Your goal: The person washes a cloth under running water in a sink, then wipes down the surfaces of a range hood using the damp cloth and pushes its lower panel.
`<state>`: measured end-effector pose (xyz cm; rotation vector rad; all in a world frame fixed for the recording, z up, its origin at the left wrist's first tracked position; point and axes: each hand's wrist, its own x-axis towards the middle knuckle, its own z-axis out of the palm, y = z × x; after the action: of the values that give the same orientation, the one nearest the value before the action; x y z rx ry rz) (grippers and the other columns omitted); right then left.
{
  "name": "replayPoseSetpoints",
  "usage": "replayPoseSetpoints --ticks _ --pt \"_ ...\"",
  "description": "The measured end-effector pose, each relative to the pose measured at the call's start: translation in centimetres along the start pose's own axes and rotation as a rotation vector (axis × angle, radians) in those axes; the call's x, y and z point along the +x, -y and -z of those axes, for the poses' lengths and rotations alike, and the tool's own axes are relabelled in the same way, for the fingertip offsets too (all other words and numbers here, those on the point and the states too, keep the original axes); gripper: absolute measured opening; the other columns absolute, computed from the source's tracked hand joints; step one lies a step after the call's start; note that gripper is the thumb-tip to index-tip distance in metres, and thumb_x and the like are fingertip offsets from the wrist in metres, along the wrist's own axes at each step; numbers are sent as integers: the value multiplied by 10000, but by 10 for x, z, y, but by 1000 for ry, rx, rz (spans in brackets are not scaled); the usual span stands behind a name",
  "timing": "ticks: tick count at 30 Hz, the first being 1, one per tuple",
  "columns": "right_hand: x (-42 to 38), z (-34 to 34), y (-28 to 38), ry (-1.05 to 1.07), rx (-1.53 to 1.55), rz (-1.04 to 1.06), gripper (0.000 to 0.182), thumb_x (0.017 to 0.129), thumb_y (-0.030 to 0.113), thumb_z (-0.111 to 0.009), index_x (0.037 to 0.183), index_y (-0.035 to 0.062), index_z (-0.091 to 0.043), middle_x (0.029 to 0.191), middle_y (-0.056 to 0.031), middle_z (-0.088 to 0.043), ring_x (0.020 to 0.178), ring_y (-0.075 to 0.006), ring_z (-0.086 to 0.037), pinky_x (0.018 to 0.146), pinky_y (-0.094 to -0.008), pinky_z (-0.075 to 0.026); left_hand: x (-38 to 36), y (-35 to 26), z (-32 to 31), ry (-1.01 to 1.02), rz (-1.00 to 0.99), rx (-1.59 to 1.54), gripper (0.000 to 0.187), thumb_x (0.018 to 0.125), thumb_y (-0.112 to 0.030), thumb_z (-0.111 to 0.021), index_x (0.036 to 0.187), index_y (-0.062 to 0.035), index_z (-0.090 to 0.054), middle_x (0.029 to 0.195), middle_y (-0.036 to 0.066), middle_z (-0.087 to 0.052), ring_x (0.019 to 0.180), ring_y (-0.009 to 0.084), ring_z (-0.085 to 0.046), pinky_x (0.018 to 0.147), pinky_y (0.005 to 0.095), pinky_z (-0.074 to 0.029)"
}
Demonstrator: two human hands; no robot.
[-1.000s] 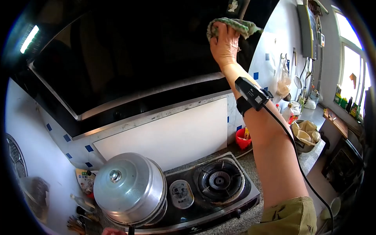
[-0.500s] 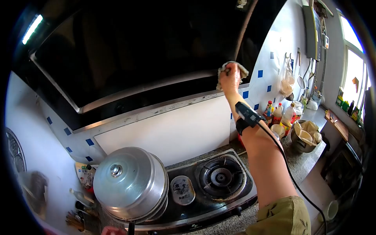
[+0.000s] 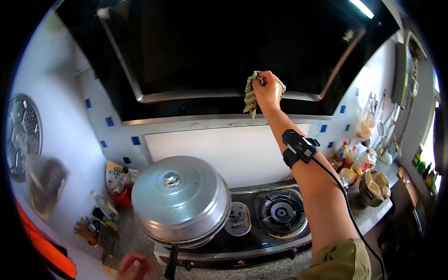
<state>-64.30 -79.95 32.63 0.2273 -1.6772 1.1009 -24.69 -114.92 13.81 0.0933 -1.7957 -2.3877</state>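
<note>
High against the lower edge of the black range hood (image 3: pixel 224 51), the right hand (image 3: pixel 267 91) has its grip closed on a bunched green-and-white cloth (image 3: pixel 251 93), which hangs a little below the fingers and touches the hood's metal trim. A black wrist device (image 3: pixel 298 148) with a cable is strapped on that forearm. Behind lies a white wall panel (image 3: pixel 224 151) set among white tiles with small blue squares. Below, a gas stove (image 3: pixel 261 224) sits on the speckled bench (image 3: pixel 368 217); a big domed metal lid (image 3: pixel 179 198) covers the pot on its left burner, while the right burner is bare. Bottles (image 3: pixel 350 158) stand near a lined metal bowl (image 3: pixel 375 186) on the right. At the bottom edge, the left hand (image 3: pixel 133 267) barely shows beside a black pan handle; whether its grip is open I cannot tell.
</note>
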Motion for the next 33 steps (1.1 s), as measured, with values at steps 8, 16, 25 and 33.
replayPoseSetpoints --ticks 8,16,25,33 --pt "-41 -122 76 258 184 108 198 705 168 -627 874 64 -641 688 -96 -609 633 -229 -578 614 -331 -460 -13 -4 41 -44 43 -73 202 879 -185 -530 1013 -33 -539 884 78 -592 785 155 -567 719 285 -457" --pt "-76 -230 138 380 256 166 249 728 133 -622 961 43 -633 803 -78 -656 720 -161 -615 670 -256 -465 -17 -7 67 -33 20 -126 194 877 -171 -529 1017 -37 -538 892 83 -599 780 155 -570 713 285 -464" --pt "-91 -187 138 418 -5 -18 216 746 157 -546 932 146 -654 841 -116 -643 803 -291 -609 731 -356 -485 -8 2 83 74 17 -119 213 886 -183 -521 1028 -25 -531 918 97 -593 807 178 -571 738 299 -454" --pt "-47 -76 48 203 -97 108 169 724 164 -587 874 124 -656 772 -89 -647 723 -263 -617 670 -340 -484 7 0 39 190 -7 -74 241 899 -195 -506 1050 -9 -528 921 96 -582 817 172 -555 739 300 -443"
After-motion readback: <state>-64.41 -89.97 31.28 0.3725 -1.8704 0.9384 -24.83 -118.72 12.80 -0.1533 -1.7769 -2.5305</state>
